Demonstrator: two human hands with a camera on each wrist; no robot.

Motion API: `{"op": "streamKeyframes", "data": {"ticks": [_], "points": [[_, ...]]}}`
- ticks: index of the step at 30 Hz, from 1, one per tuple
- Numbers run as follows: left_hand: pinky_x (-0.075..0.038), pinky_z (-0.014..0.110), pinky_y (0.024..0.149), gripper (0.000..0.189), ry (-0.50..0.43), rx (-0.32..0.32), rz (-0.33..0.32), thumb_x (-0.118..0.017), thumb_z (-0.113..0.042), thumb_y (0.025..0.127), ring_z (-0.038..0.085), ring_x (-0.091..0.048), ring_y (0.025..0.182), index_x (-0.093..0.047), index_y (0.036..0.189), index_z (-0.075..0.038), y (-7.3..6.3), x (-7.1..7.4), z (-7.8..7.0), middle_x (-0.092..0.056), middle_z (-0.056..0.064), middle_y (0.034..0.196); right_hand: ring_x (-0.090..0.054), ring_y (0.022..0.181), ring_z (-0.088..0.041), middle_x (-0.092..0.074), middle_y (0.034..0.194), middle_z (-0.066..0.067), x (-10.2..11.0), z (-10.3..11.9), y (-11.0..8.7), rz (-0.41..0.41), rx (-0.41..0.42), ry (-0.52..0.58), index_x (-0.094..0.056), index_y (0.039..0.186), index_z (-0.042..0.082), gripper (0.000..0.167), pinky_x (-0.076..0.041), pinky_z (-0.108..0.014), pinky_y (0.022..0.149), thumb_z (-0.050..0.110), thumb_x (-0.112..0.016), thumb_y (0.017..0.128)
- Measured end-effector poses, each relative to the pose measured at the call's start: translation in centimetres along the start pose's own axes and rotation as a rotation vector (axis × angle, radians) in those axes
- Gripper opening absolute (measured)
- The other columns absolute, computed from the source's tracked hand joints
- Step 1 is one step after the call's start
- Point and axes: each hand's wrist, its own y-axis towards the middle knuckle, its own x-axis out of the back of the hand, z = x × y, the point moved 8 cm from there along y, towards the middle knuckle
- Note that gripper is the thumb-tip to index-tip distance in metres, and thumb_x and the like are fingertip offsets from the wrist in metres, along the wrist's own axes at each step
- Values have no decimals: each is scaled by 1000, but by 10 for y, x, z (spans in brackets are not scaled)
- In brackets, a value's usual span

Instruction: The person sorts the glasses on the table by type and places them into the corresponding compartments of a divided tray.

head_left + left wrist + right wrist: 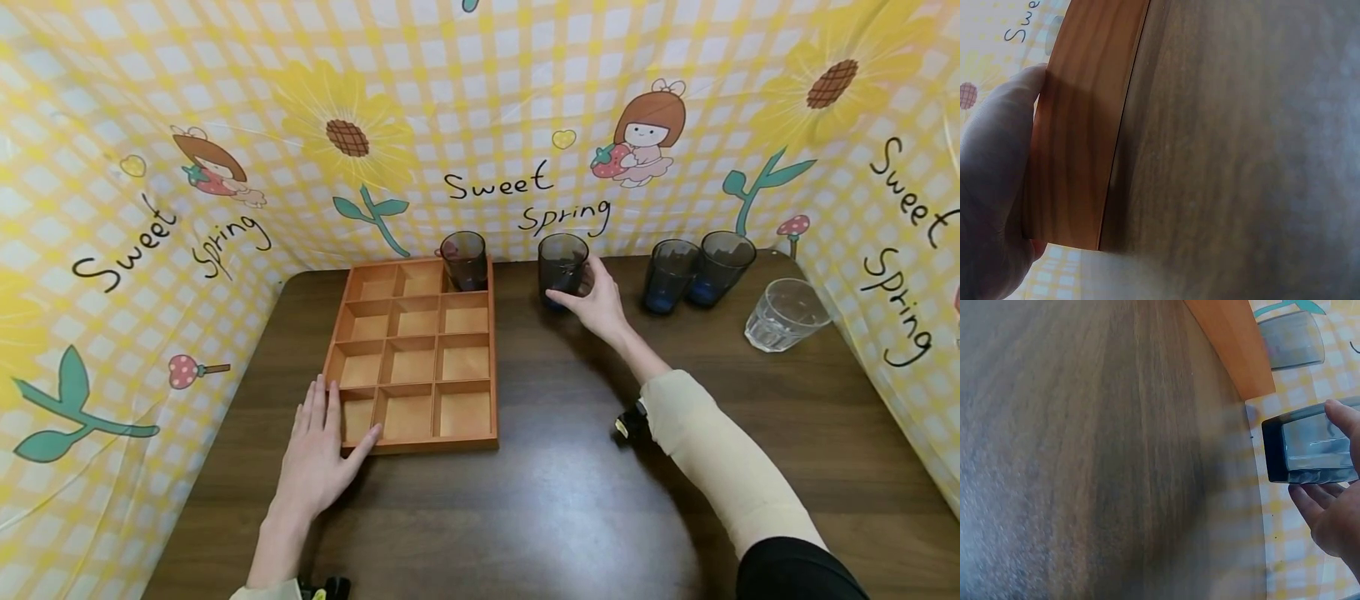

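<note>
My right hand [596,304] holds a dark tinted drinking glass [561,260], upright, thumb on the near side and fingers behind. In the right wrist view the glass [1313,447] shows its thick dark base; whether it touches the table cannot be told. A wooden compartment tray [442,445] lies left of it. Another dark glass [465,260] stands in the tray's far right compartment. My left hand [315,458] rests at the tray's near left corner, fingers straight along the left side and thumb over the near edge. The left wrist view shows the tray's wooden side [1079,137] against that hand.
Two dark glasses [670,275] [722,268] stand close together at the back right. A clear glass [783,317] is further right, near the edge of the brown table [570,500]. A yellow checked cloth [495,100] hangs behind and at both sides.
</note>
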Motion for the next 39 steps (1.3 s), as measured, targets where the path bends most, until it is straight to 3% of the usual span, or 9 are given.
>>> {"op": "streamKeyframes", "data": {"ticks": [15, 26, 39], "points": [[-8, 60, 141, 107, 4, -11, -8, -57, -64, 108, 49, -9, 172, -7, 175, 4, -1, 4, 0, -1, 28, 184, -67, 139, -42, -66, 151, -26, -14, 22, -11, 46, 49, 78, -50, 158, 3, 78, -54, -54, 119, 8, -90, 92], [-10, 60, 141, 106, 5, -30, -36, -59, -62, 107, 51, -12, 171, -11, 174, 5, -1, 6, -1, -4, 29, 184, -71, 127, -41, -70, 141, -26, -24, 35, -16, 92, 50, 70, -52, 157, 3, 74, -58, -52, 112, 7, -88, 92], [-14, 64, 139, 107, 1, -28, -40, -60, -62, 107, 52, -14, 170, -12, 174, 7, -1, 6, -3, -7, 31, 183, -74, 121, -37, -72, 137, -25, -37, 47, -23, 137, 41, 87, -57, 149, 2, 67, -61, -25, 95, 7, -90, 91]]}}
